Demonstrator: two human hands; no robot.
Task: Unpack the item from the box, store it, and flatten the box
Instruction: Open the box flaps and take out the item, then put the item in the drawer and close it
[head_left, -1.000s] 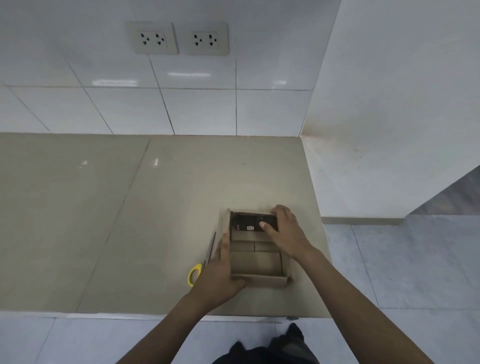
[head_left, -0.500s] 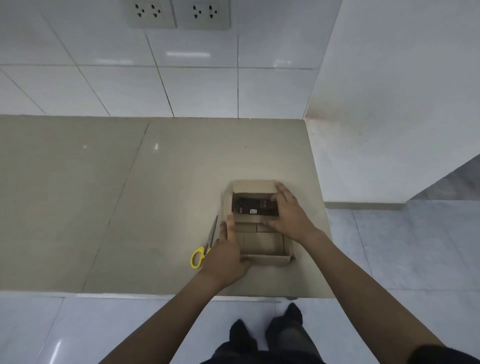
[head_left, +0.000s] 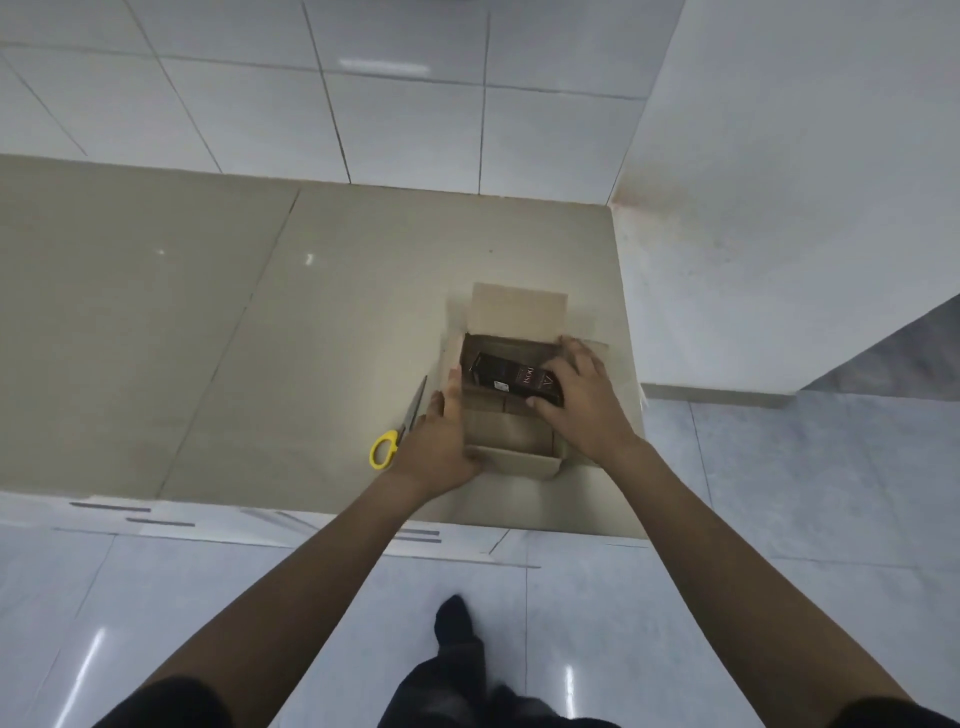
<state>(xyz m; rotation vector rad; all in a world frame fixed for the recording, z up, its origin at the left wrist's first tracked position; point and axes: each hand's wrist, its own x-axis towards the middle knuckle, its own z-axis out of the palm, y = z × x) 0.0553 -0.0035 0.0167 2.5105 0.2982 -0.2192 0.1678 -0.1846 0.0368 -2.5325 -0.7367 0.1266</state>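
An open brown cardboard box (head_left: 519, 457) sits near the front right corner of the beige counter, its far flap standing up. Inside it, tilted, is a small black carton with pale lettering (head_left: 506, 375). My right hand (head_left: 584, 400) reaches into the box and grips the carton's right end, thumb below and fingers above. My left hand (head_left: 441, 441) lies flat against the box's left wall, fingers spread, holding the box in place.
Scissors with yellow handles (head_left: 400, 428) lie on the counter (head_left: 208, 338) just left of the box, touching my left hand's side. A white tiled wall runs behind. A white wall block stands close on the right. The counter's front edge is just below the box.
The black carton has tipped up at an angle inside the box with my right hand closed on its end. The camera has tilted downward and closer. My left hand stays on the box's left wall.
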